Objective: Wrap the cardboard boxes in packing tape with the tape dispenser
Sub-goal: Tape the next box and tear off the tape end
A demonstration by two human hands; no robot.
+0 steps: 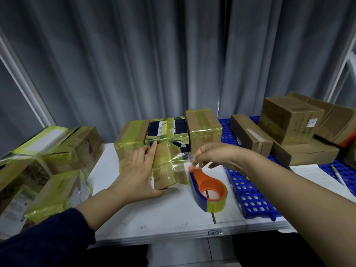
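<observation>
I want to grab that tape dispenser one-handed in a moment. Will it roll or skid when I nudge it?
Rolling seems unlikely: the tape dispenser lies flat on its side, hole facing up. It may well skid, since the white table looks smooth and the plastic shell looks light. The tape strand pinched by the right hand could tug it sideways.

Dark navy sleeve [48, 237] on left arm, cuff at mid-forearm; right forearm [289, 180], left grip [140, 170], right grip [217, 155] bare.
</observation>
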